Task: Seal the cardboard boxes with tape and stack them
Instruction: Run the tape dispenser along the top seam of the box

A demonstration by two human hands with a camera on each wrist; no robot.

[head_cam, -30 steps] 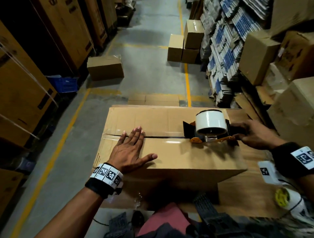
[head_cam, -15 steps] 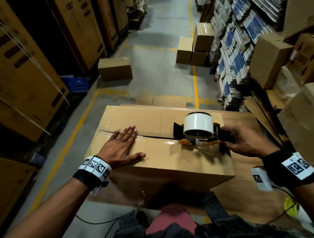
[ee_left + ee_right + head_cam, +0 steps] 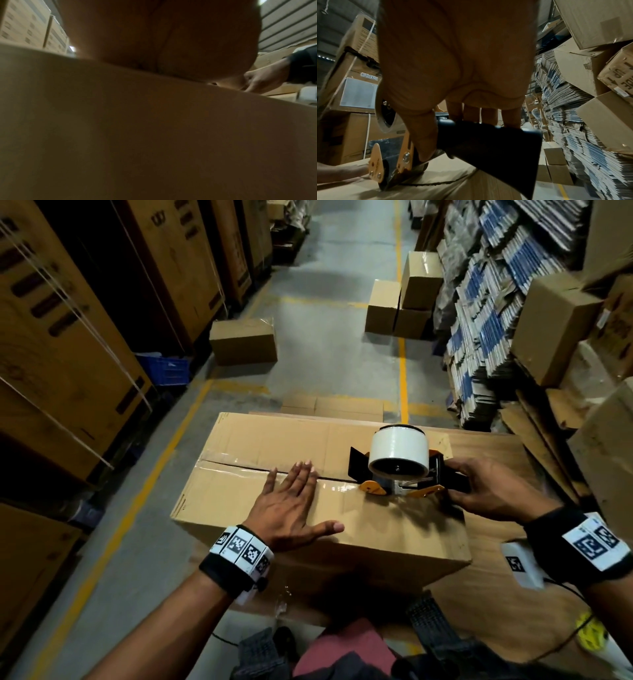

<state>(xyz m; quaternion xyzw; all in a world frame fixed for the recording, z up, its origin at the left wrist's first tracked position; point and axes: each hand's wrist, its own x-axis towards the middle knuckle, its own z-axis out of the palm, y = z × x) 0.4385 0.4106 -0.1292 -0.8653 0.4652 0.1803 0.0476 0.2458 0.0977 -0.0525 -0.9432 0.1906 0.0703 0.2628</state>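
Meanwhile, the tape dispenser (image 3: 399, 465) (right hand (image 3: 489, 491) gripping) has slid rightward along the seam.

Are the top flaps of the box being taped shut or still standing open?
Shut. Both flaps lie flat on the cardboard box, meeting at the centre seam, with the left hand flat on them and glossy tape along the seam.

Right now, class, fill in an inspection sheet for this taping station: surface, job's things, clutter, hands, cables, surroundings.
Surface: brown cardboard sheet under the box.
Job's things: cardboard box, flaps closed, seam partly taped; tape dispenser on the seam.
Clutter: yellow-cored roll at lower right.
Hands: left hand flat on the box; right hand grips the dispenser handle.
Cables: black cable by the right wrist.
Surroundings: warehouse aisle, three stacked boxes, blue crate.
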